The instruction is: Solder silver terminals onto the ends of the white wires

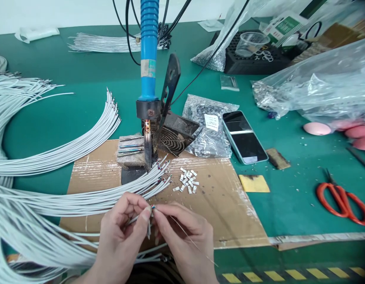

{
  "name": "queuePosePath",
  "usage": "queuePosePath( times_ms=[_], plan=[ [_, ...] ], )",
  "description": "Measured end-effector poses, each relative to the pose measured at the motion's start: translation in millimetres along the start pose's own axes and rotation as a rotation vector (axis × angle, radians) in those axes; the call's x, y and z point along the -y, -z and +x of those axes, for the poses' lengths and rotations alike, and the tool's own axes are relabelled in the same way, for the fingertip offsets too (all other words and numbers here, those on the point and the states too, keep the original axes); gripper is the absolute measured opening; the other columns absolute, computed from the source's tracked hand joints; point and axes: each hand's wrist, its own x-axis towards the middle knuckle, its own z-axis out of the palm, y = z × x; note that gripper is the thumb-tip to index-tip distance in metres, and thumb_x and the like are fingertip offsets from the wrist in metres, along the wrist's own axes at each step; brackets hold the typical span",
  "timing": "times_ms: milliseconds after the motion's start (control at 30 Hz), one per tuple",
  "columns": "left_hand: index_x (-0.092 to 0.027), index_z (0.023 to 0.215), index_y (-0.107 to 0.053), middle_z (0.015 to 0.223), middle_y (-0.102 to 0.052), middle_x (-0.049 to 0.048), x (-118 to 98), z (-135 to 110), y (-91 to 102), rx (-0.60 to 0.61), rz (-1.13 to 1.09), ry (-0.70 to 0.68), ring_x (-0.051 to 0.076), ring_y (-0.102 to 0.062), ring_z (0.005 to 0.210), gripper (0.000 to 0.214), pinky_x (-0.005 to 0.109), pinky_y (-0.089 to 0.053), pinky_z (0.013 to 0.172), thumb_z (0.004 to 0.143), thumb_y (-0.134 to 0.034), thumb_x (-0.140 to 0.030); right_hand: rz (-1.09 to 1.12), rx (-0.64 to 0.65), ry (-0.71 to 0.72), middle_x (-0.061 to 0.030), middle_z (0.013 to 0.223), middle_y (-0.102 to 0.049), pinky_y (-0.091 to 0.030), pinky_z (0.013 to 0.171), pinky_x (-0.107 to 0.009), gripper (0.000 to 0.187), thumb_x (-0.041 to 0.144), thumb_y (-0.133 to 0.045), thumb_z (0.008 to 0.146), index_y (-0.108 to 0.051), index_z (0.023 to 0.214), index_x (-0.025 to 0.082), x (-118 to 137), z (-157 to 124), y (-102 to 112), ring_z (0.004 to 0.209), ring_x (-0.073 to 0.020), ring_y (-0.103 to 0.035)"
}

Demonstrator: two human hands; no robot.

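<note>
In the head view, my left hand (126,232) is closed, pinching the end of a white cable (149,228) between thumb and forefinger. Tiny coloured wire ends (153,206) stick out at the fingertips. My right hand (185,236) is closed too, thumb and forefinger meeting at those wire ends. A thin metallic wire (194,245) runs through the right hand and trails down to the right. Just beyond the hands lies a bundle of white cables (111,199), and a small heap of white connectors (187,180) lies on the cardboard (218,213).
A blue-handled soldering iron (149,51) stands tip down in a holder, above a small block (131,150). More cable bundles (52,159) fill the left. To the right are a phone (244,138), a yellow sponge (254,184), red-handled scissors (342,203) and plastic bags (318,86).
</note>
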Motion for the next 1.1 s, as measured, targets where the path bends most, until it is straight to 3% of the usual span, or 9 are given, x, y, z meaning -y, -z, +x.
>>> queuePosePath(
  times_ms=[67,267,400,500,633,833,1000,1100],
  plan=[
    [-0.019,0.076,-0.068,0.062,-0.06,-0.0054,-1,1,0.2,0.004,-0.006,0.015,0.008,-0.048,0.055,0.019,0.016,-0.037,0.051,0.085,-0.075,-0.034,0.006,-0.009,-0.006,0.0006,0.064,-0.071,-0.048,0.048,-0.016,0.016,0.017,-0.075,0.088,-0.087,0.089,0.027,-1,0,1,0.052,-0.0095,-0.06],
    [-0.019,0.074,-0.067,0.06,-0.058,-0.0059,-1,6,3.5,0.028,-0.054,0.068,0.008,-0.045,0.054,0.021,0.018,-0.034,0.051,0.081,-0.08,-0.034,0.179,-0.091,-0.252,0.002,0.067,-0.07,-0.049,0.05,-0.015,0.007,0.024,-0.082,0.082,-0.088,0.083,0.028,8,-1,0,0.051,-0.0071,-0.06],
    [-0.018,0.073,-0.067,0.06,-0.058,-0.0051,-1,6,4.4,0.057,-0.093,0.091,0.009,-0.045,0.054,0.024,0.018,-0.035,0.051,0.081,-0.082,-0.035,0.181,-0.096,-0.249,0.0027,0.066,-0.069,-0.048,0.051,-0.015,0.008,0.021,-0.084,0.079,-0.087,0.078,0.028,9,-2,-1,0.052,-0.007,-0.061],
    [-0.017,0.074,-0.068,0.061,-0.059,-0.0044,-1,6,4.5,0.06,-0.103,0.101,0.009,-0.046,0.055,0.025,0.019,-0.036,0.052,0.08,-0.083,-0.036,0.144,-0.088,-0.15,0.0035,0.066,-0.071,-0.048,0.05,-0.015,0.012,0.018,-0.082,0.081,-0.086,0.08,0.029,4,-1,0,0.052,-0.0073,-0.061],
    [-0.017,0.074,-0.068,0.061,-0.057,-0.0042,4,7,8.0,0.084,-0.115,0.109,0.01,-0.043,0.056,0.029,0.019,-0.034,0.052,0.081,-0.084,-0.041,-0.037,-0.073,0.149,0.0033,0.067,-0.073,-0.05,0.05,-0.017,0.019,0.008,-0.079,0.083,-0.083,0.084,0.026,-2,2,3,0.054,-0.0093,-0.063],
    [-0.019,0.082,-0.069,0.067,-0.056,-0.0032,15,13,20.3,0.252,-0.19,0.183,0.011,-0.042,0.06,0.031,0.019,-0.036,0.053,0.089,-0.079,-0.047,-0.353,-0.035,0.572,-0.0043,0.083,-0.081,-0.062,0.064,-0.029,0.042,-0.006,-0.074,0.082,-0.079,0.11,0.025,-5,-2,9,0.069,-0.0183,-0.074],
    [-0.018,0.08,-0.068,0.066,-0.056,-0.0035,15,15,23.4,0.282,-0.156,0.172,0.011,-0.043,0.06,0.03,0.018,-0.037,0.055,0.089,-0.079,-0.045,-0.349,0.044,0.561,-0.0035,0.083,-0.081,-0.062,0.062,-0.029,0.042,-0.005,-0.073,0.084,-0.08,0.11,0.026,4,4,19,0.068,-0.0183,-0.073],
    [-0.018,0.078,-0.069,0.066,-0.057,-0.0033,9,13,20.2,0.22,-0.135,0.15,0.01,-0.043,0.06,0.029,0.017,-0.036,0.055,0.087,-0.08,-0.043,-0.314,-0.029,0.475,-0.0004,0.078,-0.079,-0.061,0.061,-0.027,0.035,-0.002,-0.073,0.084,-0.082,0.1,0.028,8,10,26,0.064,-0.0161,-0.071]
  ],
)
